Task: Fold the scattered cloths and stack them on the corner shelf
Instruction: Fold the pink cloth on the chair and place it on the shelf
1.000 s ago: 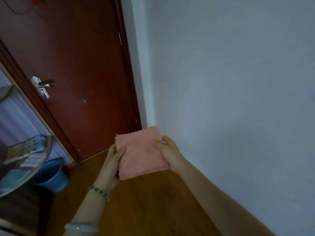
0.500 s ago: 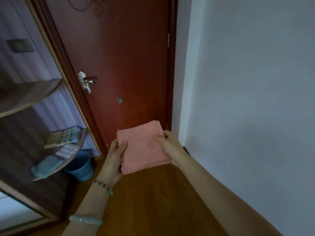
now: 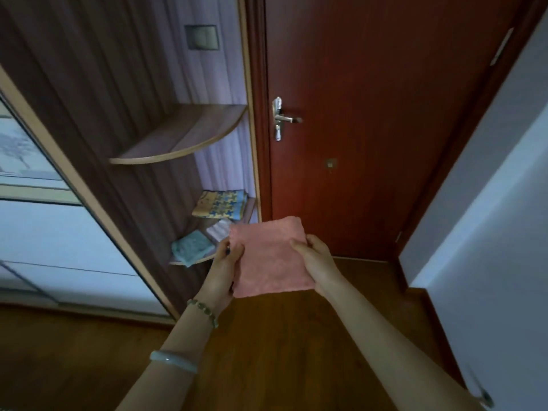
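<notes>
A folded pink cloth (image 3: pixel 271 256) is held flat in front of me, above the wooden floor. My left hand (image 3: pixel 221 277) grips its left edge and my right hand (image 3: pixel 317 262) grips its right edge, thumbs on top. Just left of the cloth is the lower corner shelf (image 3: pixel 252 209), which carries a yellow-and-blue patterned folded cloth (image 3: pixel 221 204), a white folded cloth (image 3: pixel 218 229) and a light blue folded cloth (image 3: pixel 192 247). The pink cloth hides part of the white one. An upper corner shelf (image 3: pixel 181 137) is bare.
A dark red door (image 3: pixel 370 129) with a metal handle (image 3: pixel 281 118) stands shut straight ahead. A pale wall (image 3: pixel 489 232) runs along the right. A wardrobe with a sliding panel (image 3: pixel 59 232) fills the left. Wooden floor (image 3: pixel 281 351) lies below my arms.
My view has swung left, bringing the corner shelves from the left edge to near the middle. Both hands keep hold of the pink cloth, which is now close beside the lower shelf.
</notes>
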